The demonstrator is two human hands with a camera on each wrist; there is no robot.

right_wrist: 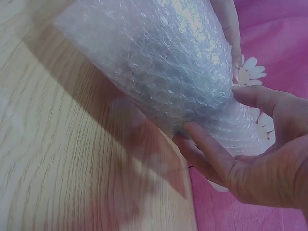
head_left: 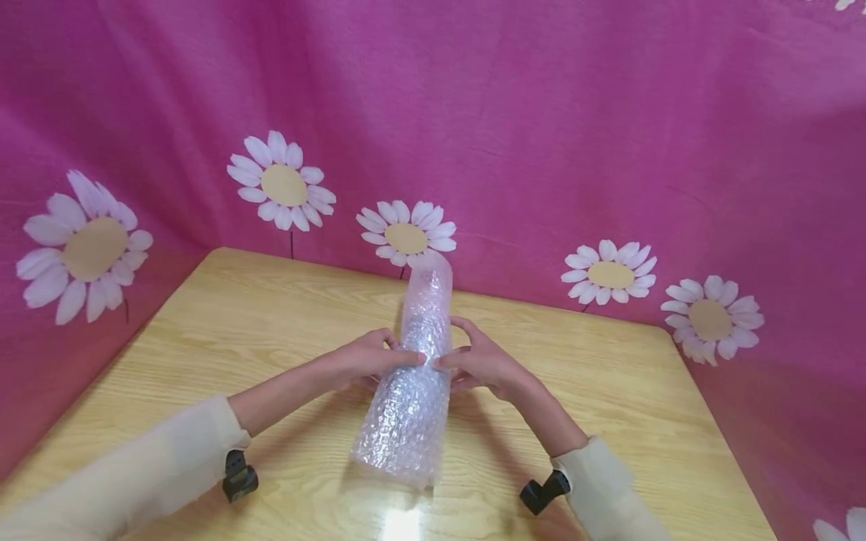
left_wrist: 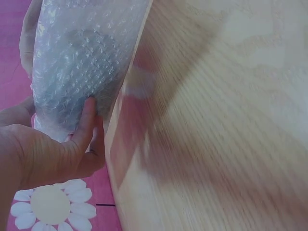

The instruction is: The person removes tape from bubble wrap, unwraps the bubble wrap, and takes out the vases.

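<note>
A long roll of clear bubble wrap (head_left: 406, 421) is held above the table, its near end wider than its far end. Something dark shows through the layers in both wrist views, too blurred to name. My left hand (head_left: 375, 355) grips the roll from the left, thumb on top and fingers lower on the side. From the right, my right hand (head_left: 483, 362) grips it the same way, its thumb close to the left thumb. In the right wrist view, fingertips (right_wrist: 197, 132) press the bubble wrap's side.
The light wood table (head_left: 271, 315) reaches back to a pink cloth (head_left: 514, 150) printed with white daisies, which also hangs at both sides. A black wrist camera (head_left: 240, 476) sits at the left cuff and another wrist camera (head_left: 544, 492) at the right cuff.
</note>
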